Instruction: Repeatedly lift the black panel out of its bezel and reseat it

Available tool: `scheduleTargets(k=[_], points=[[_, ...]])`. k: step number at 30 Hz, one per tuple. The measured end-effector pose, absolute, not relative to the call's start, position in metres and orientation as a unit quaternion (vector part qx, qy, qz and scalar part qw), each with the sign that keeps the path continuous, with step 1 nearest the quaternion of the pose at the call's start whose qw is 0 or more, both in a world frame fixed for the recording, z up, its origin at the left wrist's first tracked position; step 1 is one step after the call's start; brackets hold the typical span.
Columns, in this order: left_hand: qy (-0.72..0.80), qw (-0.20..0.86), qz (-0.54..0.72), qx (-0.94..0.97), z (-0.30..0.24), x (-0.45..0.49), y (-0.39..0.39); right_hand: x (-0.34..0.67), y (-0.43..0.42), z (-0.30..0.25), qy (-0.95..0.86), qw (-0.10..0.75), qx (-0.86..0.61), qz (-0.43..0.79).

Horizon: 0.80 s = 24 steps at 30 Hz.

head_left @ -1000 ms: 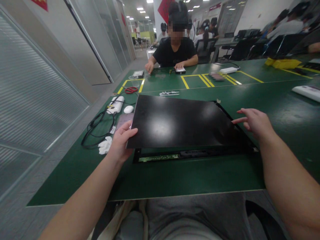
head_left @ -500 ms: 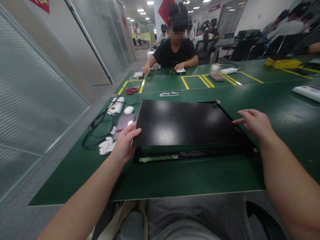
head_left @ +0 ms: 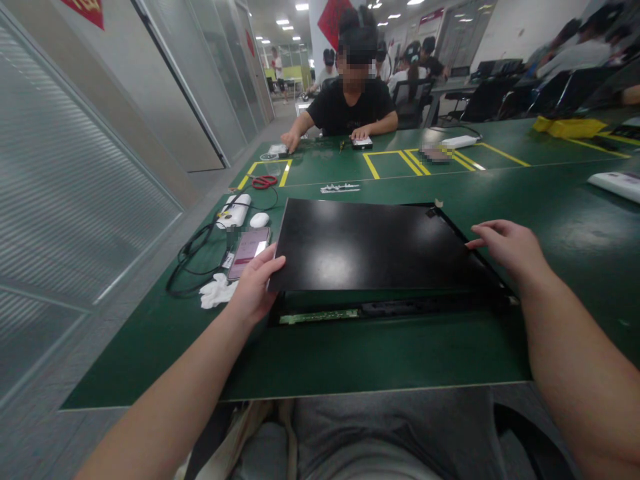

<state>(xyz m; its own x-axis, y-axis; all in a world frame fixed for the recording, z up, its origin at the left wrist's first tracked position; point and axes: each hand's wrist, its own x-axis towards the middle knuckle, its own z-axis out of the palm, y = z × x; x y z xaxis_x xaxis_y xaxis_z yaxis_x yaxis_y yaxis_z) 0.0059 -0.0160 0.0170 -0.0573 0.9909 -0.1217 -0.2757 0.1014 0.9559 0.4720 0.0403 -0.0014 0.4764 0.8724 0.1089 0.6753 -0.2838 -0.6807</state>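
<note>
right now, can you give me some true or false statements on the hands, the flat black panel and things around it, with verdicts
1. The left hand holds the flat, black, rectangular panel by its left edge. True.
2. The panel lies fully flush inside the thin black frame. False: its left end is raised above the frame.
3. A narrow green circuit strip shows along the frame's near side. True.
4. The right hand rests on the panel's middle. False: it is off to the right, by the frame's right edge.
5. The red-handled scissors lie beyond the panel, towards the left. True.
</note>
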Motion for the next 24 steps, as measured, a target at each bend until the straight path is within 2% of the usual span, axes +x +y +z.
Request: scheduleTargets(k=[12, 24], points=[[0.506, 0.574, 0.520, 0.380, 0.011, 0.010, -0.015, 0.458, 0.035, 0.012, -0.474, 0.331, -0.806, 0.127], [0.493, 0.577, 0.525, 0.386, 0.007, 0.010, -0.014, 0.465, 0.040, 0.005, -0.520, 0.253, -0.813, 0.072]])
